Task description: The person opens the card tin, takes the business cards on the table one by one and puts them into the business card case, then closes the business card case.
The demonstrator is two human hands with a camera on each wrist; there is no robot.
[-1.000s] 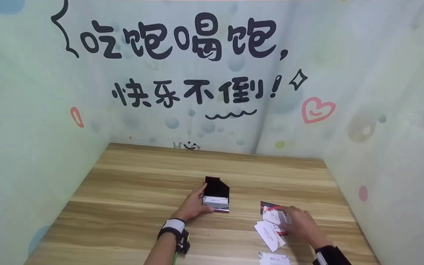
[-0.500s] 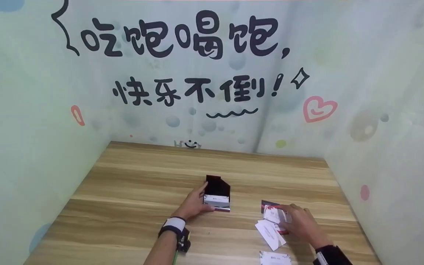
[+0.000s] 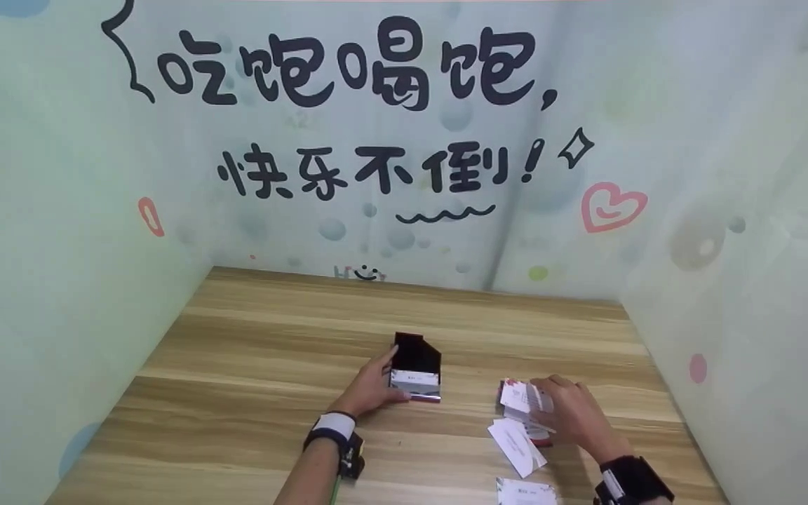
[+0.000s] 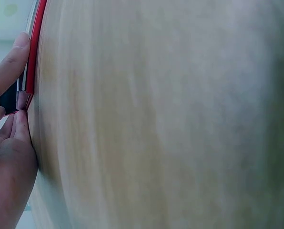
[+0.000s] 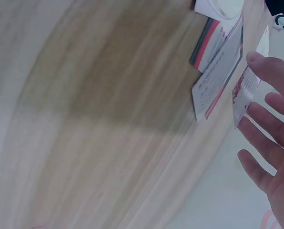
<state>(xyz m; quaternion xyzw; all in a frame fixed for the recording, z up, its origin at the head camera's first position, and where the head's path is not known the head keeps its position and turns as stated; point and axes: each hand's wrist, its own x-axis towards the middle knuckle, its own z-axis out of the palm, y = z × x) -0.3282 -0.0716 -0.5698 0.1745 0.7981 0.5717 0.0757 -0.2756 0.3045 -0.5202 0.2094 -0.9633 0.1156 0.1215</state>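
Note:
An open business card case [image 3: 416, 353] with a black lining lies on the table, and a white card [image 3: 414, 379] shows in its lower part. My left hand [image 3: 364, 388] grips the case by its left side, thumb at the front edge. In the left wrist view the case's red outer edge [image 4: 36, 43] stands out beside the thumb. To the right, my right hand [image 3: 576, 410] pinches a white business card [image 3: 518, 394] with red print, raised above the pile. That card [image 5: 245, 93] sits between thumb and fingers in the right wrist view.
Beneath the right hand, several loose cards overlap, among them a white card [image 3: 514, 443] and a dark one with a red stripe [image 5: 209, 43]. Another card [image 3: 527, 492] lies near the front edge of the view. Printed cloth walls [image 3: 376, 238] enclose the wooden table [image 3: 271, 337].
My right hand has lifted the card with red print a little off the pile and tilted it. The left hand keeps its hold on the card case.

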